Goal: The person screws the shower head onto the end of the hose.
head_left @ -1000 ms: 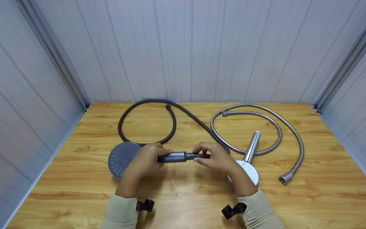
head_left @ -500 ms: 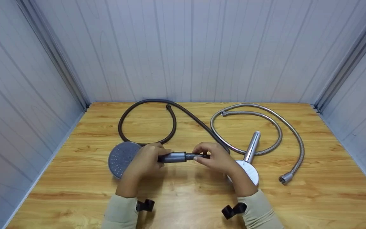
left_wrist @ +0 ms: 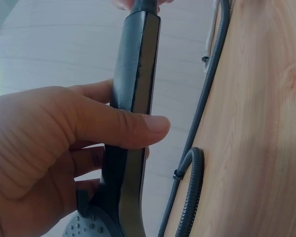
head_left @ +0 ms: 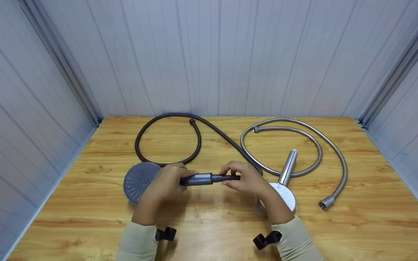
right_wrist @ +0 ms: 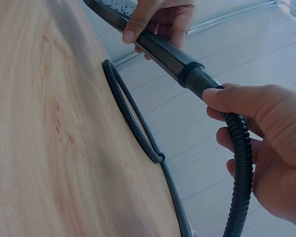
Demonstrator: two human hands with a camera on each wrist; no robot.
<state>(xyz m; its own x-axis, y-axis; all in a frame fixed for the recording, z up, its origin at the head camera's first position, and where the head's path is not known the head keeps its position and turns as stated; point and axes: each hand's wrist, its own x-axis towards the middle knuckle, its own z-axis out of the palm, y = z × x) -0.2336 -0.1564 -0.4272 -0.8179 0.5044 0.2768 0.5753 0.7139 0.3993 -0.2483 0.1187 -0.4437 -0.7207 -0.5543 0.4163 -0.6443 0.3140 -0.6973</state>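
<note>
My left hand (head_left: 167, 181) grips the handle of a dark grey shower head (head_left: 140, 182), thumb laid across it in the left wrist view. The round spray face, dotted with nozzles, shows beyond that hand at the left. At the handle's other end sits the connector of a black shower hose (right_wrist: 240, 168). My right hand (head_left: 247, 179) pinches this connector between thumb and fingers, as the right wrist view shows close up. Handle and connector are in line, their ends meeting. From the right hand the hose bends down and runs back to a loop on the table.
A chrome shower head (head_left: 288, 168) lies to the right, its white round face partly behind the right forearm. Behind it a silver metal hose (head_left: 343, 163) lies coiled on the wooden table (head_left: 209, 232). Pale panel walls (head_left: 209, 58) enclose the back and sides.
The right thumb and fingers shift slightly on the hose connector. The left hand and the shower head stay nearly still.
</note>
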